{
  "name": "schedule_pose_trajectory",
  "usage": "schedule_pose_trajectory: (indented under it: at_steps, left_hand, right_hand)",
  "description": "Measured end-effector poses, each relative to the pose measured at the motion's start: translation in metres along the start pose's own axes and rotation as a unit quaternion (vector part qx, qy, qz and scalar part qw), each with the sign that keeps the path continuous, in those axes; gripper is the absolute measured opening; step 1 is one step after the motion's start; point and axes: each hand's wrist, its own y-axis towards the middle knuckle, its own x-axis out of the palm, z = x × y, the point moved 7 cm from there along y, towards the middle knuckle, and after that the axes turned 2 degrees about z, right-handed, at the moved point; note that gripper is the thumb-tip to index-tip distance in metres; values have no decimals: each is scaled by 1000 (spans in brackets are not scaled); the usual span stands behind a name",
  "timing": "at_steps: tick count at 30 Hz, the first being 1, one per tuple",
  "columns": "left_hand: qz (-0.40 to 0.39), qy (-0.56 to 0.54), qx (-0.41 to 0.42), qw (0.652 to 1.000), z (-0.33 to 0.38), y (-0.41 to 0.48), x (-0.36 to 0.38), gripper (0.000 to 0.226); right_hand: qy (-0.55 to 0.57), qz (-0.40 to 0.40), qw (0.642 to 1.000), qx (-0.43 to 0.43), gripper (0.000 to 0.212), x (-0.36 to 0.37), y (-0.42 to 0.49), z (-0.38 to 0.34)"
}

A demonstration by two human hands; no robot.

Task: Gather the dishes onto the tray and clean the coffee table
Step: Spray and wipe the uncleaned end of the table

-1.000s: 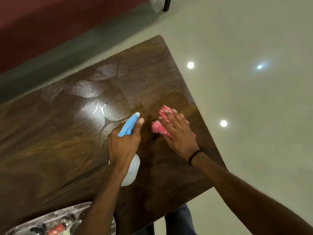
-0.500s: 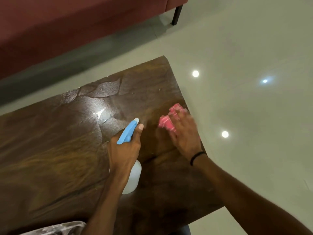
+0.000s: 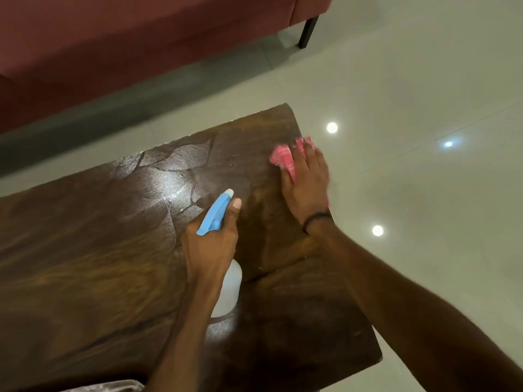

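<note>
The dark wooden coffee table (image 3: pixel 85 264) fills the left and middle of the view, with wet streaks shining near its far side. My left hand (image 3: pixel 210 247) grips a spray bottle (image 3: pixel 216 213) with a blue trigger head and a white body, held over the table's middle. My right hand (image 3: pixel 307 185) presses flat on a pink cloth (image 3: pixel 283 158) near the table's far right edge. A corner of the metal tray (image 3: pixel 113 387) shows at the bottom edge; its contents are out of view.
A red sofa (image 3: pixel 141 38) with a black leg (image 3: pixel 307 32) stands beyond the table. Pale glossy floor tiles (image 3: pixel 424 250) lie to the right, with reflected ceiling lights. The table's right edge runs just beside my right hand.
My right hand has slid the pink cloth away from me toward the table's far right corner. My left hand keeps the spray bottle in about the same place. The view has tilted upward.
</note>
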Motion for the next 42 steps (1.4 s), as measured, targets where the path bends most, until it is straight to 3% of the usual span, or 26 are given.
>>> schedule_pose_trajectory:
  at_steps: [2, 5, 7, 9, 12, 13, 15, 18, 20, 23, 25, 27, 29, 32, 34, 37, 39, 41, 42]
  left_hand:
    - [10, 1, -3, 1000, -4, 2, 1, 43]
    - [10, 9, -29, 999, -12, 6, 0, 52]
    - [1, 3, -49, 999, -10, 6, -3, 54]
    - [5, -8, -48, 999, -10, 7, -7, 55]
    - [21, -14, -32, 999, -9, 14, -13, 53]
    - [30, -18, -32, 999, -10, 17, -14, 53]
    - [49, -17, -46, 998, -13, 22, -18, 54]
    - [63, -29, -53, 996, -13, 27, -25, 46]
    - [65, -33, -53, 996, -10, 29, -35, 45]
    - [74, -39, -29, 996, -10, 32, -47, 48]
    - [85, -43, -20, 995, -11, 33, -53, 46]
    - [102, -50, -27, 993, -14, 35, -59, 43]
    - [111, -55, -31, 992, -17, 38, -64, 43]
    - [112, -59, -37, 991, -19, 38, -74, 36]
    - [121, -72, -36, 989, -23, 39, -83, 36]
    - [124, -74, -27, 989, -28, 39, -91, 39]
    - [137, -75, -30, 987, -28, 35, -98, 43]
    - [158, -80, -33, 984, -25, 32, -106, 45]
    - [165, -82, -26, 982, -22, 30, -111, 44]
  right_hand:
    - [10, 2, 1000, 3, 56, 8, 26, -30]
    - [-21, -75, 981, -179, 58, 24, -1, -55]
    - [-51, -107, 964, -239, 58, 22, -18, -33]
    - [-61, -60, 979, -183, 57, 12, 16, -10]
    - [14, 7, 1000, 9, 53, -6, 85, -16]
    - [7, 11, 1000, 12, 51, -5, 96, -33]
    - [-37, -24, 995, -90, 50, 10, 85, -73]
    - [-67, -104, 956, -265, 55, 26, 21, -81]
    - [-63, -101, 958, -262, 55, 19, 11, -55]
    - [-54, -51, 988, -137, 56, 6, 62, -45]
    - [-48, -29, 994, -91, 53, 15, 89, -78]
    - [-82, -67, 983, -152, 54, 39, 72, -130]
    - [-98, -143, 938, -300, 57, 59, 19, -163]
    - [-93, -203, 883, -414, 61, 59, -13, -152]
    - [-112, -181, 893, -397, 59, 57, 12, -154]
    - [-68, -122, 954, -266, 53, 59, 44, -187]
    - [-46, -110, 970, -211, 53, 62, 27, -207]
    - [-63, -137, 945, -290, 56, 72, -21, -204]
    - [-96, -166, 912, -364, 57, 75, -53, -190]
